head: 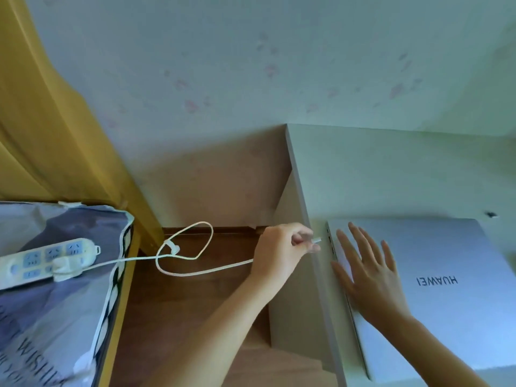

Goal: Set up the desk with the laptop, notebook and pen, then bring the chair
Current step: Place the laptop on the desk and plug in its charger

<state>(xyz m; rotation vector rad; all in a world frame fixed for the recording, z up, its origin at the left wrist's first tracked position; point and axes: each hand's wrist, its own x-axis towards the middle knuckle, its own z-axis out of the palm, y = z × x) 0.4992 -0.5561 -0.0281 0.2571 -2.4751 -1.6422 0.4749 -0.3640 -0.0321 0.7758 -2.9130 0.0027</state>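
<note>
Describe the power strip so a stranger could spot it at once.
Start at the yellow curtain on the left; below it lies a grey-blue printed bag. The white power strip rests on that bag. Alone here, it has blue sockets and a plugged-in charger whose white cable loops toward the left hand.

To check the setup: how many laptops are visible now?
1. The closed laptop lies on the white desk, under the flat right hand. No other is visible.

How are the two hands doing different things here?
The left hand is curled, pinching the white cable's plug beside the laptop's edge; the right hand lies flat and open on the closed lid. The left hangs over the floor gap; the right rests over the desk. Both are bare.
</note>
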